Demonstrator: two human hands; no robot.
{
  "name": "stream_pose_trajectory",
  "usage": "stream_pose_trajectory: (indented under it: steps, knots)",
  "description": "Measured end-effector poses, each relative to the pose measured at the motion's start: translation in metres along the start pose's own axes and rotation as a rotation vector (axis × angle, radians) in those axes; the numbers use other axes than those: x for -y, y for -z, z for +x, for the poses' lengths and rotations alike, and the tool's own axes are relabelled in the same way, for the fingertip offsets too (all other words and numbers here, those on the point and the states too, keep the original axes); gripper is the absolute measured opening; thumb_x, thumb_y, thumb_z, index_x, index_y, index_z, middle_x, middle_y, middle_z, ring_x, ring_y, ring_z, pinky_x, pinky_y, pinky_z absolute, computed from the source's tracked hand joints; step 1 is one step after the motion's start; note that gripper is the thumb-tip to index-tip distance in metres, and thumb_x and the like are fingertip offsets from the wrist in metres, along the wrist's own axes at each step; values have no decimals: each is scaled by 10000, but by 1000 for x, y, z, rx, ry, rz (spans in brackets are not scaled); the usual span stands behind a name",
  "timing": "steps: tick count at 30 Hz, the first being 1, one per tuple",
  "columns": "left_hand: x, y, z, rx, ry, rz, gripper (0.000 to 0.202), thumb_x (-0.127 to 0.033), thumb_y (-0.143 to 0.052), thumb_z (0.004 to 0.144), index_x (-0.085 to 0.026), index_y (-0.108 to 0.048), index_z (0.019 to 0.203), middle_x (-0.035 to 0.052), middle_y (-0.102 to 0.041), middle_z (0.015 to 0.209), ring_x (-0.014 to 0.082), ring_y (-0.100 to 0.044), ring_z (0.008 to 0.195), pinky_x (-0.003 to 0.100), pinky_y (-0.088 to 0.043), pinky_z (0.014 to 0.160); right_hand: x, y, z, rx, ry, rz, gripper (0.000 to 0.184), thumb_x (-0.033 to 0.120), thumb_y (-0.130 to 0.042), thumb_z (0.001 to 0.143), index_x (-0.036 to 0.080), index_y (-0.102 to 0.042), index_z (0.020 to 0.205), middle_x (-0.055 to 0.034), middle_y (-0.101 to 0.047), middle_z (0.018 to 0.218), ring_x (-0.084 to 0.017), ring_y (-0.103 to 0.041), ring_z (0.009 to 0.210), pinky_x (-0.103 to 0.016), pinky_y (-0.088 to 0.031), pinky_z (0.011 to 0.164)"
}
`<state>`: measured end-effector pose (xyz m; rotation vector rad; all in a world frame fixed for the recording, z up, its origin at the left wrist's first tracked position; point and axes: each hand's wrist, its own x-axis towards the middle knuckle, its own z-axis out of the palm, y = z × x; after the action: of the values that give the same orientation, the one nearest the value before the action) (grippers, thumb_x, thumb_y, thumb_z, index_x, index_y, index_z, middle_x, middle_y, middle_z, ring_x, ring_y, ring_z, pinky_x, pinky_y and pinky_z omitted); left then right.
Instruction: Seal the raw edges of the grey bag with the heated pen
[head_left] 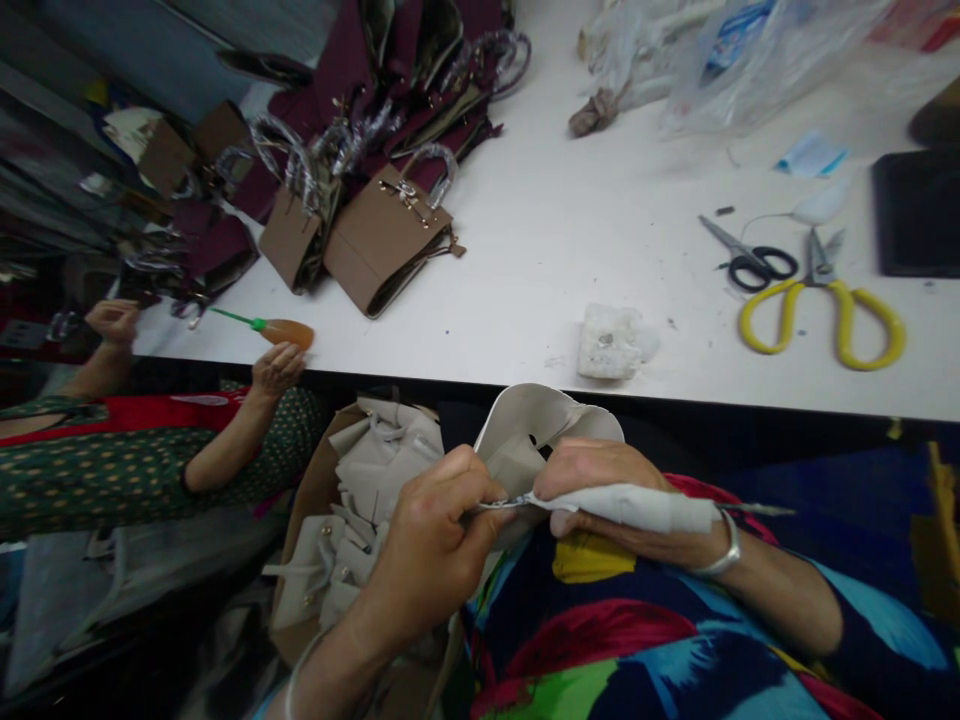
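Note:
My left hand (pixel 431 540) is closed in a pinch on the edge of a pale grey bag piece (pixel 536 425) held over my lap. My right hand (pixel 607 490) is closed around a tool with a white wrapped handle (pixel 637 507), its metal tip meeting the piece where my left fingers pinch. A thin point sticks out past my right wrist. Below my left hand a cardboard box (pixel 311 500) holds several pale grey bags (pixel 375 460).
A white table (pixel 570 230) carries yellow-handled scissors (pixel 825 310), black-handled scissors (pixel 754 262), a white block (pixel 611 342), brown and maroon handbags (pixel 375 235), plastic bags (pixel 750 60) and a black tray (pixel 919 210). At left another person's hand (pixel 276 368) holds an orange-handled screwdriver (pixel 274 328).

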<state>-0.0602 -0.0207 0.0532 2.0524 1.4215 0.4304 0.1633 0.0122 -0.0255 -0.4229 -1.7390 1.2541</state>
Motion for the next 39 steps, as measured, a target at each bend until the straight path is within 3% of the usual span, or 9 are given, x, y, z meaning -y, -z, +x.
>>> stream_pose_trajectory:
  steps: [5,10,12,17,21,23,27,31,39]
  knots:
    - [0,-13,-6,-91,-44,171,224,-83,-608,935,-172,-664,738,29,-560,720,180,-549,716,304,-373,623,6,-14,-7,-124,-204,-44,139,308,-651,1037,178,-696,1018,-24,-728,903,-141,-677,820,-266,-522,769]
    - [0,-19,-12,-112,-53,171,234,-75,-594,923,-161,-650,713,35,-561,724,177,-550,712,306,-374,631,10,-14,-1,13,-33,-180,163,312,-621,1051,167,-680,1005,-29,-714,877,-156,-617,783,-316,-464,763]
    - [-2,-18,-13,-126,-55,134,229,-80,-603,924,-157,-655,714,32,-562,719,170,-551,706,301,-374,630,13,-13,2,27,-64,-128,151,301,-637,1043,168,-690,996,-27,-717,881,-152,-634,796,-308,-482,779]
    - [-7,-14,-18,-148,-47,9,191,-103,-656,927,-151,-700,747,14,-562,699,148,-565,688,278,-394,626,23,-17,-7,-118,-261,101,109,288,-695,1001,186,-729,982,-16,-738,891,-132,-692,805,-235,-561,745]
    - [-9,-12,-28,-180,-39,-18,188,-84,-672,899,-152,-695,725,10,-562,696,142,-563,673,272,-394,616,28,-21,-20,-295,-270,111,114,319,-714,990,211,-747,1006,-35,-769,944,-158,-733,854,-252,-602,771]
    - [-9,-12,-35,-192,-30,-28,189,-69,-674,887,-152,-697,719,10,-563,701,139,-570,675,268,-401,618,29,-22,-22,-329,-260,93,160,341,-676,1018,228,-727,1118,-53,-781,1030,-176,-752,934,-277,-612,821]
    - [-13,-10,-49,-219,-44,-52,187,-65,-672,894,-156,-694,732,7,-573,714,134,-583,694,258,-420,638,31,-27,-18,-143,-181,22,241,329,-548,1089,244,-640,1294,-56,-773,1130,-167,-740,1026,-285,-581,879]
    - [-18,-9,-61,-259,-63,-88,185,-61,-686,894,-162,-701,741,-3,-572,706,121,-576,679,236,-429,619,37,-41,-12,49,-100,-122,155,349,-650,1038,202,-657,1088,-8,-730,918,-130,-673,804,-254,-509,750]
    - [-19,-8,-76,-284,-60,-102,175,-44,-703,872,-160,-724,743,1,-595,705,115,-598,673,220,-453,614,52,-58,-13,113,-179,-206,211,313,-767,955,212,-595,1023,26,-675,871,-122,-604,747,-244,-431,674]
